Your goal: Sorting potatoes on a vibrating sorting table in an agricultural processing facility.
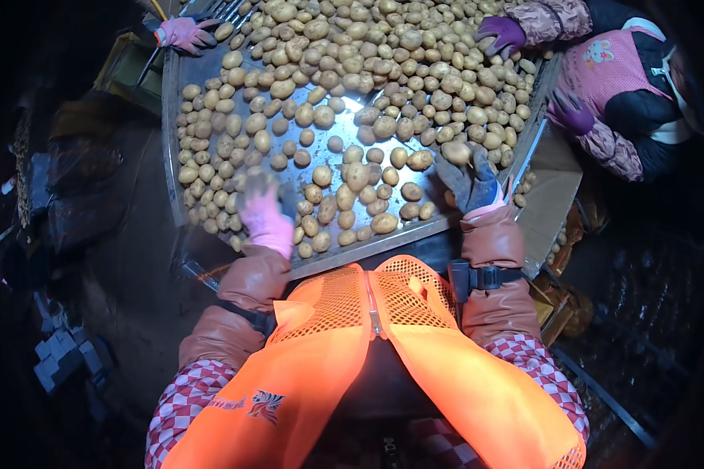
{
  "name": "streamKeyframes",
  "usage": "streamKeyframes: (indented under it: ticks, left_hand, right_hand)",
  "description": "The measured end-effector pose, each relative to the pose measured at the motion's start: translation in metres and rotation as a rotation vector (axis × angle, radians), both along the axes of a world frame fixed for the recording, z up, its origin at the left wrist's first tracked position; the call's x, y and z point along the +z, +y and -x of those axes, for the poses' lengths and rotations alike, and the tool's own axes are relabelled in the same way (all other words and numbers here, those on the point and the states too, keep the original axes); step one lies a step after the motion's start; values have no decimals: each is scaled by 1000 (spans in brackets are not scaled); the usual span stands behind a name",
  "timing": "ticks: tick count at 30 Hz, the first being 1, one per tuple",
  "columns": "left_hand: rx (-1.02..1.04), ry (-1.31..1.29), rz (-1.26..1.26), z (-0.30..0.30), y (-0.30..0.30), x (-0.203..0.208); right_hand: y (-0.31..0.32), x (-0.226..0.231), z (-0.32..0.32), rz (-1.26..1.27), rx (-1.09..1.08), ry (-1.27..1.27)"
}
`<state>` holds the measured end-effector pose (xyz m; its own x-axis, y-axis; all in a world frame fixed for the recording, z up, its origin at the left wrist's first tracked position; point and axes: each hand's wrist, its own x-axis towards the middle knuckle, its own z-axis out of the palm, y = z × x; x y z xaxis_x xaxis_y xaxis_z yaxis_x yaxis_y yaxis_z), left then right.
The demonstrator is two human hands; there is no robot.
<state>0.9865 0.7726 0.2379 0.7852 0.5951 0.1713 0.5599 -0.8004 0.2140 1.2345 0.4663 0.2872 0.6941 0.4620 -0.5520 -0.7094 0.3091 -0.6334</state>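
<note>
Potatoes [357,176] spread across the metal table [368,252] before me.
My right hand [471,187] pinches one potato [456,152] near the table's edge; my left hand [264,209] is blurred beside others, so I cannot tell its grip.

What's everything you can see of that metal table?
The metal table looks like shiny, silvery steel, with a raised rim and glare on a bare patch. Filling the view's upper middle, it is mostly hidden at the far end under heaped potatoes, which thin out nearer. The left hand, blurred, and right hand are over its nearer part; whether either touches the metal is unclear.
</note>
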Motion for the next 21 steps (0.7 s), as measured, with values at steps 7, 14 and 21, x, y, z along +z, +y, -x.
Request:
streamKeyframes:
  ticks: [7,14,21]
  left_hand:
    - [-726,193,113,-48,-28,30]
    - [-312,165,-48,11,36,14]
    - [-132,115,33,21,-3,16]
  right_hand:
    - [43,13,18,43,-108,-77]
    - [20,3,31,616,468,-577]
    - [85,2,70,1180,1161,-1032]
